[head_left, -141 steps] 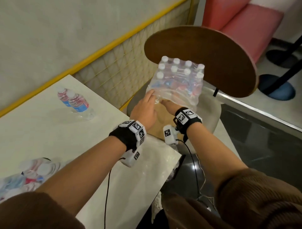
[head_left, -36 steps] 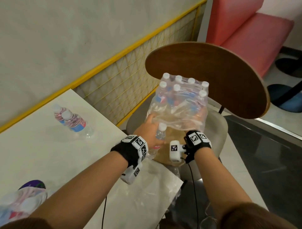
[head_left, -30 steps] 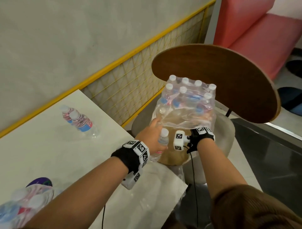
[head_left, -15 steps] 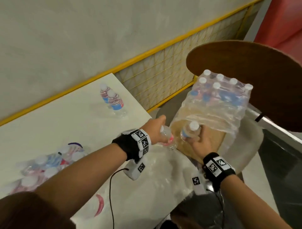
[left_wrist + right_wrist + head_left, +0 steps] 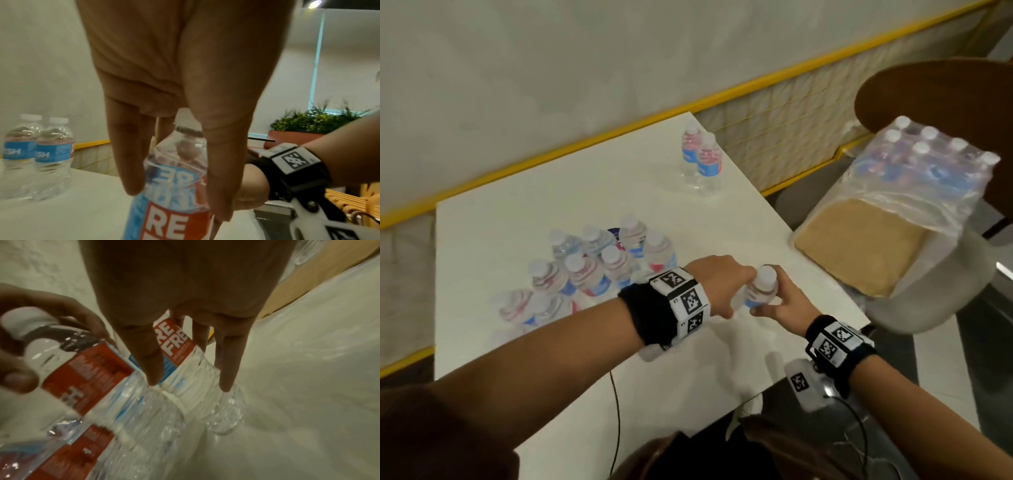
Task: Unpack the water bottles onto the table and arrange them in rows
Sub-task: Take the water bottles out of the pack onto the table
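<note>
Each of my hands grips one small water bottle with a red and blue label, low over the white table [image 5: 524,219] near its right edge. My right hand [image 5: 781,306] holds the white-capped bottle [image 5: 761,289] by its upper body. My left hand [image 5: 724,290] grips the other bottle [image 5: 174,186] from above, and that hand mostly hides it in the head view. The two bottles nearly touch. On the chair to the right sits the torn shrink-wrapped pack [image 5: 928,164], with several bottles left on its cardboard tray [image 5: 859,246].
Two bottles [image 5: 702,161] stand upright at the table's far right edge. A loose cluster of several bottles [image 5: 599,260] stands left of my left wrist. The brown chair back [image 5: 945,89] rises behind the pack. A thin cable [image 5: 616,411] hangs over the near table edge.
Both hands have come away from the pack on the chair and moved left over the table, each carrying a bottle. My view has swung left, bringing the cluster of bottles into sight.
</note>
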`<action>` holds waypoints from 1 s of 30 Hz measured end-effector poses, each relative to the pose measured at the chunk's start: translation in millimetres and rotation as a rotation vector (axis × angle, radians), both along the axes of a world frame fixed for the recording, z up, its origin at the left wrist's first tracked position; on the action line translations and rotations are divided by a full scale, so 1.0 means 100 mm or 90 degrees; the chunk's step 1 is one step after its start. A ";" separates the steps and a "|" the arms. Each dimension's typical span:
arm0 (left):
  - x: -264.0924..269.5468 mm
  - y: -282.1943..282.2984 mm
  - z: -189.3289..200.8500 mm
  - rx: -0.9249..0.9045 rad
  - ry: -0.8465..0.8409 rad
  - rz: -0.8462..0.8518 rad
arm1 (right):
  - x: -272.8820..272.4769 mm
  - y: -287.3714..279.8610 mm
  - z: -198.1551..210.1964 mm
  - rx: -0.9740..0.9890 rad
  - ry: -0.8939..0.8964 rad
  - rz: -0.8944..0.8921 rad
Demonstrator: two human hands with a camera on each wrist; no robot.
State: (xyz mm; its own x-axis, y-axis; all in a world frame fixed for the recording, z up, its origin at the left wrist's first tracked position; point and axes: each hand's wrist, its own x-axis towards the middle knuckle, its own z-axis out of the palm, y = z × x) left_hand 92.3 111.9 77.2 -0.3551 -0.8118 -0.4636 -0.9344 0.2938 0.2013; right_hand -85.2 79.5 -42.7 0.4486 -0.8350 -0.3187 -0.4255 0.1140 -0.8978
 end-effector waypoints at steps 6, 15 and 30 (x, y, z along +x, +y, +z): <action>0.10 0.40 -0.07 -0.039 -0.010 -0.087 | 0.18 0.21 0.02 0.005 0.037 0.060; 0.34 0.90 -0.29 -0.037 -0.108 -0.175 | 0.45 0.46 -0.11 0.085 0.238 -0.008; 1.26 1.39 -0.36 -0.222 0.030 0.035 | 1.01 1.02 -0.02 0.468 0.058 0.024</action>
State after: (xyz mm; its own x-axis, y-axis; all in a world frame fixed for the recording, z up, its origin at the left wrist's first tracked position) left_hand 217.9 250.5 41.4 -0.3207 -0.9368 -0.1398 -0.9429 0.3016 0.1415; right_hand 15.8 181.5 -44.8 0.4175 -0.3763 -0.8271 -0.5098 0.6565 -0.5560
